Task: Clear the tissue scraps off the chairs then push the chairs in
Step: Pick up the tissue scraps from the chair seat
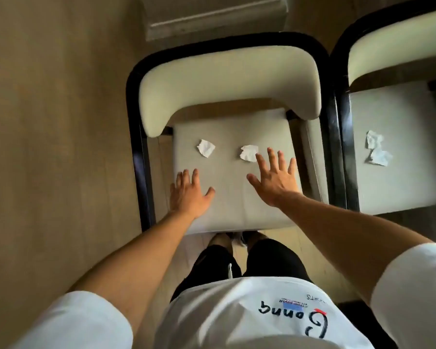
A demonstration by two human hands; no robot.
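Clearing has barely begun: both scraps, the left scrap (206,148) and right scrap (249,153), lie mid-seat on the near chair (237,197), so the spread, empty right hand (275,180), nearest, must pinch one while the left hand (189,192), also spread, waits near the seat's front-left.

The person wore a white T-shirt (237,318) with short sleeves, one sleeve (83,321) on the left arm and one (413,290) on the right, both ending above the elbow. Across the shirt front ran a printed word in black brush-style letters, with a small red stroke by the largest letter, a blue patch above it and a line of tiny print too small to read. Below the shirt were black shorts (272,258), and a thin white cord (229,270) hung between the legs. The forearms, the left hand (189,195) and the right hand (275,180) were bare, with no watch or rings.
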